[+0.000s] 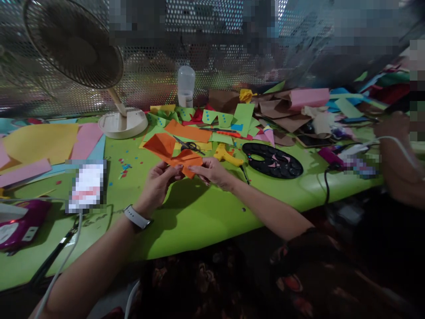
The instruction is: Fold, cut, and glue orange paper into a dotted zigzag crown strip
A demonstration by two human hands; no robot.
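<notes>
A folded piece of orange paper [163,146] is held up over the front of the green table, its creased flaps spreading to the upper left and right. My left hand [161,179], with a watch on the wrist, pinches its lower edge from the left. From the right, my right hand [212,173] grips the same paper, thumb on top and fingers curled beneath. Just behind the paper lie dark-handled scissors [189,145]. A yellow glue gun [228,155] rests beyond my right hand, close to a black paint palette [272,160] with pink paper scraps on it.
At the back left stands a fan [122,122]. A clear bottle [186,86] is by the perforated metal wall. Coloured paper sheets [40,141] cover the left side, near a phone [86,186] on a cable. Another person's arm [403,164] reaches in at the right.
</notes>
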